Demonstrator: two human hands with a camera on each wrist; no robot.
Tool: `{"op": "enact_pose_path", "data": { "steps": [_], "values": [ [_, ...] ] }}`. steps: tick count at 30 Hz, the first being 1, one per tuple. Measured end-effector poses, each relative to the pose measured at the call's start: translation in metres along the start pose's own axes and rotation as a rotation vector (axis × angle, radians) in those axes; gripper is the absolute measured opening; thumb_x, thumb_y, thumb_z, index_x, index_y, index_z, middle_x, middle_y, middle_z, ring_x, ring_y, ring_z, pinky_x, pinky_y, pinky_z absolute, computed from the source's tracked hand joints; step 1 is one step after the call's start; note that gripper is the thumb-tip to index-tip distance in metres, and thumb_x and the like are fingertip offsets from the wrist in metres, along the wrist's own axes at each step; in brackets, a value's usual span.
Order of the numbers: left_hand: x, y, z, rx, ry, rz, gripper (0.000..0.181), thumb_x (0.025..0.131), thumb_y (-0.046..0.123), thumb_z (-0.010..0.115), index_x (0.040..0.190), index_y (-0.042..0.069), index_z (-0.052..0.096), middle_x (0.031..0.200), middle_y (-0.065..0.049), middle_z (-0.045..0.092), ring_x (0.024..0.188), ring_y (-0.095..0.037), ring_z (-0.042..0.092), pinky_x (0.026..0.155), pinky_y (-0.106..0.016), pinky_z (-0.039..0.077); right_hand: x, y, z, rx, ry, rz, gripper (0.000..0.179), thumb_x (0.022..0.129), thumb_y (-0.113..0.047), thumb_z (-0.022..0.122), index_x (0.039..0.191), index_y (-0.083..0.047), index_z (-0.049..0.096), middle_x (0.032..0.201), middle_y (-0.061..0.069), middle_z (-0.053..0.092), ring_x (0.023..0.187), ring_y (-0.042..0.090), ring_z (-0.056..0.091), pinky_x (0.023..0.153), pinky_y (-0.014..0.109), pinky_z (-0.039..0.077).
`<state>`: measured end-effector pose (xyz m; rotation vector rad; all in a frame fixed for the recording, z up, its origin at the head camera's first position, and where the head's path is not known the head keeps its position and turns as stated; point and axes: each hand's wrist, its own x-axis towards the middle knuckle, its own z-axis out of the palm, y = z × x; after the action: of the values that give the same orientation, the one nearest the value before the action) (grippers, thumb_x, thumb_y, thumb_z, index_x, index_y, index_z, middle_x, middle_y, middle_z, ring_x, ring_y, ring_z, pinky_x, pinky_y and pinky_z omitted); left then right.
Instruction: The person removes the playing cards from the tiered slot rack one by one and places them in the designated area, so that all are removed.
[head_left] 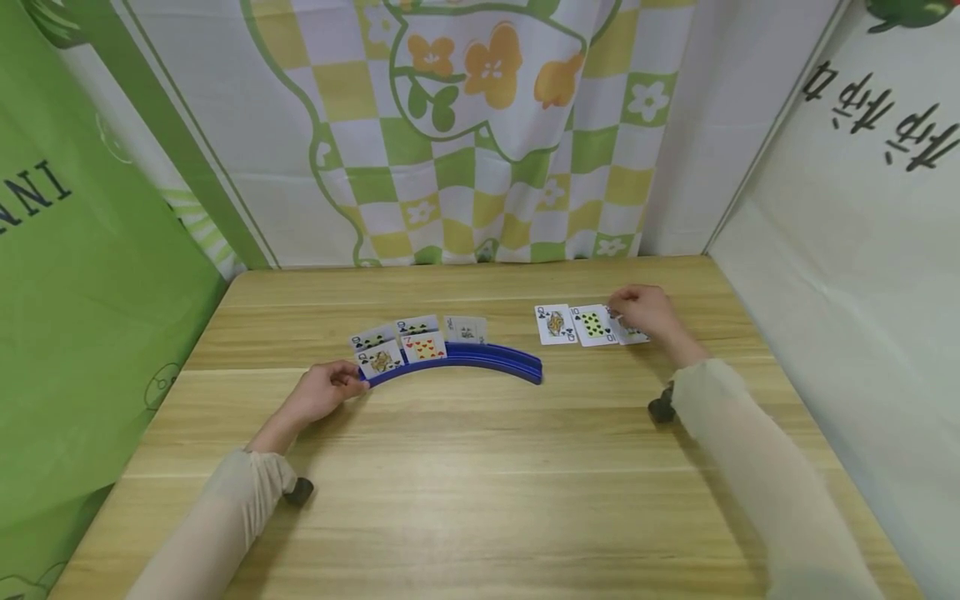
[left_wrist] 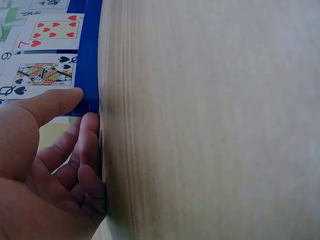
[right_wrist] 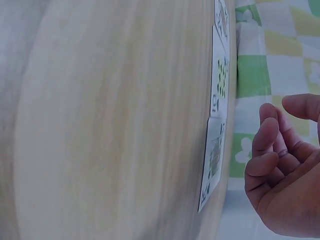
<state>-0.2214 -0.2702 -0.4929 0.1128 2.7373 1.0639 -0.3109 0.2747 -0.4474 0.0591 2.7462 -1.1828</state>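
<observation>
A curved blue card holder stands on the table with playing cards upright in it. My left hand pinches its left end, thumb on the front face and fingertips at the underside. The queen of spades and seven of hearts stand in the front row; two black-suited cards and a joker stand behind. To the right, a queen, a ten and a king lie overlapping face up. Over the king is my right hand, fingers loosely bent, thumb apart, nothing between them.
The wooden table ends at a checked curtain behind the cards. A green cloth wall stands on the left, a white one on the right. Dark wrist devices are on both sleeves.
</observation>
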Motion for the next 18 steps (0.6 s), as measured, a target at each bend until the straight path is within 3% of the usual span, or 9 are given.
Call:
{"op": "enact_pose_path", "data": {
  "steps": [4,18],
  "values": [
    [0.000,0.000,0.000,0.000,0.000,-0.007,0.039,0.091,0.026,0.072,0.118,-0.001,0.065,0.096,-0.010,0.071,0.082,-0.017,0.060,0.072,-0.029,0.049,-0.001,-0.005,0.003,0.009,-0.005,-0.012,0.038,0.102,-0.026,0.048,0.124,0.001,0.063,0.119,0.022,0.066,0.104,0.028,0.062,0.075,0.020,0.050],
    [0.000,0.002,0.000,-0.007,0.006,-0.006,0.038,0.090,0.026,0.073,0.116,-0.001,0.067,0.094,-0.009,0.071,0.079,-0.016,0.059,0.069,-0.027,0.048,-0.007,-0.019,0.012,0.019,-0.028,-0.063,0.037,0.102,-0.027,0.051,0.124,0.000,0.063,0.116,0.022,0.068,0.093,0.028,0.064,0.075,0.029,0.047]
  ]
}}
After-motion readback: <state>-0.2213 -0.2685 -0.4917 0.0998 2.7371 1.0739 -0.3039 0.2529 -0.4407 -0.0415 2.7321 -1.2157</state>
